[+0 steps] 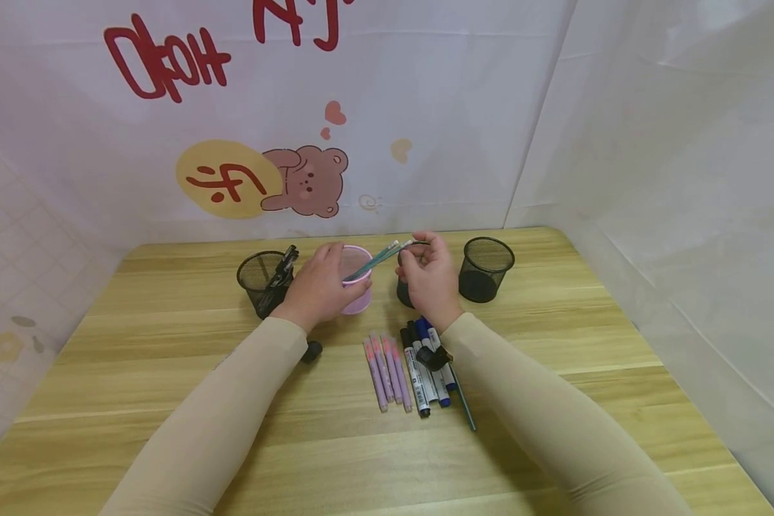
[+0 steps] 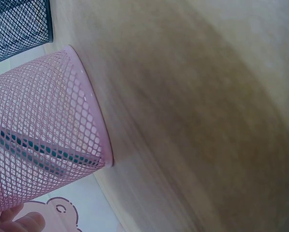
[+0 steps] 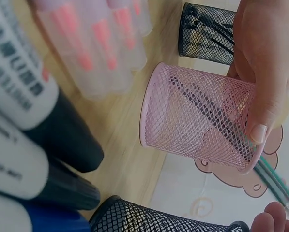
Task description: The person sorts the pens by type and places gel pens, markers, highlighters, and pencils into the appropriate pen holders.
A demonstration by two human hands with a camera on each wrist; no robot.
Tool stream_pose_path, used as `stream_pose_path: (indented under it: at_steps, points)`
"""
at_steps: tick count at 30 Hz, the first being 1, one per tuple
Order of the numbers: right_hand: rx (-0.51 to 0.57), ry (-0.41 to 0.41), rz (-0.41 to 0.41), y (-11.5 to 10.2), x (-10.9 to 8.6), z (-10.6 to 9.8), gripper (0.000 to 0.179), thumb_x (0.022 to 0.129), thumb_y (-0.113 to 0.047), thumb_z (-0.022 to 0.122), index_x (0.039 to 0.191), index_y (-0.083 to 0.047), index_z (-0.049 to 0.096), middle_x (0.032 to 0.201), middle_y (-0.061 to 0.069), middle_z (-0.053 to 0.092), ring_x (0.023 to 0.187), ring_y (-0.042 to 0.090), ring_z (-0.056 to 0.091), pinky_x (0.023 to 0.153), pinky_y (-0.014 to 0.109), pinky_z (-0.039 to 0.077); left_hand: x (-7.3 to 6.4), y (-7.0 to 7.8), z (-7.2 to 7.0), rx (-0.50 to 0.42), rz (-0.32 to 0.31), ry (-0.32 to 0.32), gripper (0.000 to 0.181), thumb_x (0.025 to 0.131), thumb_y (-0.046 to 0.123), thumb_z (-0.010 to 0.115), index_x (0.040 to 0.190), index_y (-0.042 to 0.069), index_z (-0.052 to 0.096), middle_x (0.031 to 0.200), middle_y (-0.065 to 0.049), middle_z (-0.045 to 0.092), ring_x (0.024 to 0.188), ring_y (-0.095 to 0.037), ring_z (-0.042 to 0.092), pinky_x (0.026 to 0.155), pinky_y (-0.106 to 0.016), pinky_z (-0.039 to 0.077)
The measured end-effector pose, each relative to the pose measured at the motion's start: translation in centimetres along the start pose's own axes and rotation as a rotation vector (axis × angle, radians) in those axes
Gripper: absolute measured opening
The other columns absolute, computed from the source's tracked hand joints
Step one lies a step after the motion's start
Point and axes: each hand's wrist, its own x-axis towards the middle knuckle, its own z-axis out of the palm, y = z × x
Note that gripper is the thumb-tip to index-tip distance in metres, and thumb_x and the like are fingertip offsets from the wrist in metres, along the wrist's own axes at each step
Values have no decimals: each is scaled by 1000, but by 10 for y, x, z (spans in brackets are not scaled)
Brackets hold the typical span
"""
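Green pencils [image 1: 375, 262] lean inside the pink mesh cup [image 1: 357, 299], jutting past its rim toward two o'clock in the head view, evidently because they are longer than it is tall. The left hand [image 1: 321, 283] curls round the cup's upper part, probably to steady it. The right hand [image 1: 431, 276], fingers half bent, is just beside the pencil ends; whether it pinches them cannot be told. At the cup's five o'clock, one marker [image 3: 18, 63] partly reads "WHITEBO".
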Motion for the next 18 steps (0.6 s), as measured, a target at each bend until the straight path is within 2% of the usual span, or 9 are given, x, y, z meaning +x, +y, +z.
stream_pose_path:
  at_steps: [5,7,13,18]
  points:
    - [-59,-20,16,-2,-3,-5,40,105,-6,60,143,-2,49,116,24,69,77,37,74,68,22,60,0,-1,0,8,6,-6,95,92,63,67,161,7,34,163,-17,40,142,-39,50,117,-60,44]
    - [-94,-24,30,-3,-4,-9,41,105,-10,61,144,-5,49,117,20,71,82,40,74,68,22,60,0,-1,0,10,12,-4,94,92,64,67,160,7,35,162,-17,41,142,-38,50,117,-59,44]
    - [-171,-26,49,-7,-6,-24,40,103,-16,62,141,-7,54,114,17,75,75,23,75,68,26,62,1,-3,1,6,25,3,91,92,63,67,158,6,37,160,-17,43,142,-38,50,117,-58,44]
    - [-285,-62,37,-7,-6,-40,29,103,-17,63,128,-3,64,105,17,75,74,24,75,67,28,63,1,-2,0,6,21,-2,92,93,63,67,158,7,36,161,-17,42,144,-38,49,118,-59,43]
